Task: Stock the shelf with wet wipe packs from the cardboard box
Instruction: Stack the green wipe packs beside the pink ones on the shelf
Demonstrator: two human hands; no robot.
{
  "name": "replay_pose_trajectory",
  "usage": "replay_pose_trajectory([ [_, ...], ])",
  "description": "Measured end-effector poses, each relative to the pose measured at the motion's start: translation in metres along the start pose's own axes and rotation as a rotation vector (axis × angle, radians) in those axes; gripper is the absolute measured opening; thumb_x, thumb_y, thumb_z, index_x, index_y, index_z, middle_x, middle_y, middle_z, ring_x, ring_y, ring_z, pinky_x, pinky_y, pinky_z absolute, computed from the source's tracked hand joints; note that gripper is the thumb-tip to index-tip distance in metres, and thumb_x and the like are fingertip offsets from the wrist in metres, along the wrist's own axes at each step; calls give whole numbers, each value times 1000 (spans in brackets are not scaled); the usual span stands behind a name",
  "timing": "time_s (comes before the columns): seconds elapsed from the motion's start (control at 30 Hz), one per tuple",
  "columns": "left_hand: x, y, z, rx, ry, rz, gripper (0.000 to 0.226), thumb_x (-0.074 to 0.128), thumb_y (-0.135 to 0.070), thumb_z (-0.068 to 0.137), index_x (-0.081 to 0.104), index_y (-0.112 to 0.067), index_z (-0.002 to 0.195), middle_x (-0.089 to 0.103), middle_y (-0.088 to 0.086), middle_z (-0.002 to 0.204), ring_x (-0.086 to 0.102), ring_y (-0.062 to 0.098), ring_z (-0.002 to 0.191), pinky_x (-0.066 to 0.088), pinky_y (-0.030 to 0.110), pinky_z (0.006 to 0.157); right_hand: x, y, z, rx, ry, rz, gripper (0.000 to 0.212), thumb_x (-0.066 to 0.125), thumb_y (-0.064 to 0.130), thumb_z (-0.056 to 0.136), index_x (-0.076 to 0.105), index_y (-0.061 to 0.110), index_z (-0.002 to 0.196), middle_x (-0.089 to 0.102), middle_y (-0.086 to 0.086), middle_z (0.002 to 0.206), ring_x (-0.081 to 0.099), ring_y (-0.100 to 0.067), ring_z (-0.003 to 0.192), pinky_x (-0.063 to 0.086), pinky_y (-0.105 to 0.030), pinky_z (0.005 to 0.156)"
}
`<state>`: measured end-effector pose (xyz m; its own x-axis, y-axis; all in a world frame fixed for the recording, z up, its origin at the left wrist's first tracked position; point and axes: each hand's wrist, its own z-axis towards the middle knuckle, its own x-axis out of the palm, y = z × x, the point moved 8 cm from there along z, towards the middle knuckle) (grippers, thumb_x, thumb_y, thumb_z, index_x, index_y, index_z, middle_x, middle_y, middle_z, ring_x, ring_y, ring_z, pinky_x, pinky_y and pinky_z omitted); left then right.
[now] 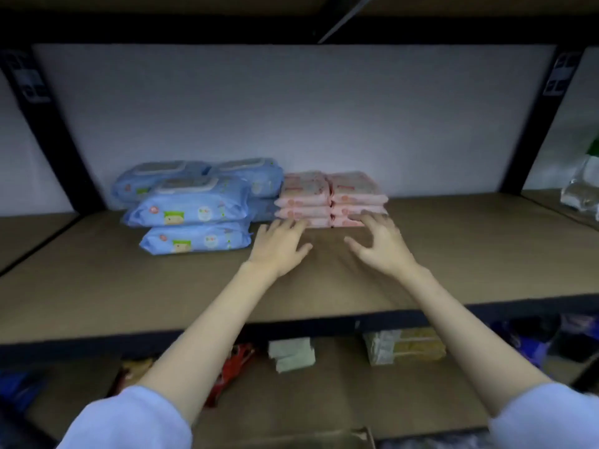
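Two stacks of small pink wet wipe packs (330, 199) stand side by side at the back middle of the brown shelf board (453, 254). Several large blue wet wipe packs (191, 205) are piled to their left. My left hand (278, 247) reaches to the front of the left pink stack, fingers spread and straight, fingertips at its bottom pack. My right hand (379, 244) reaches to the right pink stack in the same way, fingertips touching its lowest pack. Neither hand holds anything. A corner of the cardboard box (353, 437) shows at the bottom edge.
Black shelf posts (48, 140) stand at both sides, and a dark beam runs overhead. The lower shelf (308, 393) holds a red packet (233, 367), pale packs (291, 353) and a yellowish bundle (411, 348). Bagged goods (580, 192) sit at the far right.
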<state>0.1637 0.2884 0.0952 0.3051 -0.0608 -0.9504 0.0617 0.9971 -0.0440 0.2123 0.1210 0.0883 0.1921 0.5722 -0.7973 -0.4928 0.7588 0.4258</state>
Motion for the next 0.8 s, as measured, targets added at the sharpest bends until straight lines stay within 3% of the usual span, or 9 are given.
replay_pose_trajectory([
  [0.2, 2, -4, -157, 3, -11, -204, 43, 42, -42, 95, 39, -30, 135, 43, -6, 139, 35, 17, 130, 31, 35, 100, 11, 71, -135, -164, 96, 28, 37, 59, 33, 87, 57, 22, 123, 48, -6, 135, 38, -26, 127, 33, -40, 103],
  [0.27, 16, -1, -208, -8, -9, -271, 40, 43, -40, 95, 42, -29, 134, 38, -8, 143, 28, 14, 135, 28, 35, 103, 24, 83, -179, -185, 111, 49, 34, 58, 33, 88, 58, 22, 121, 50, -6, 132, 40, -25, 125, 34, -39, 101],
  [0.37, 48, 6, -271, -75, -19, -353, 36, 46, -35, 94, 48, -27, 129, 42, -7, 138, 33, 15, 130, 29, 34, 100, 64, 80, -234, -147, 248, 70, 34, 55, 36, 89, 58, 23, 120, 52, -3, 129, 43, -24, 122, 36, -38, 99],
  [0.57, 196, 15, -362, -258, 530, -367, 37, 45, -36, 95, 45, -24, 130, 47, 0, 135, 43, 23, 124, 38, 35, 98, 179, 27, -329, 140, 752, 42, 34, 55, 36, 89, 57, 24, 120, 53, -7, 133, 43, -24, 129, 40, -35, 101],
  [0.67, 252, 23, -403, -395, 704, -443, 37, 50, -29, 93, 49, -18, 128, 54, 6, 130, 52, 24, 117, 43, 30, 91, 223, -7, -373, 294, 899, 31, 31, 57, 33, 88, 59, 22, 117, 60, -6, 124, 59, -25, 110, 48, -31, 86],
  [0.8, 302, 28, -446, -573, 870, -550, 39, 52, -20, 93, 48, -8, 131, 57, 12, 125, 53, 25, 116, 40, 25, 88, 264, -48, -428, 491, 1058, 25, 33, 57, 28, 89, 59, 11, 117, 59, -9, 111, 56, -26, 110, 37, -23, 71],
])
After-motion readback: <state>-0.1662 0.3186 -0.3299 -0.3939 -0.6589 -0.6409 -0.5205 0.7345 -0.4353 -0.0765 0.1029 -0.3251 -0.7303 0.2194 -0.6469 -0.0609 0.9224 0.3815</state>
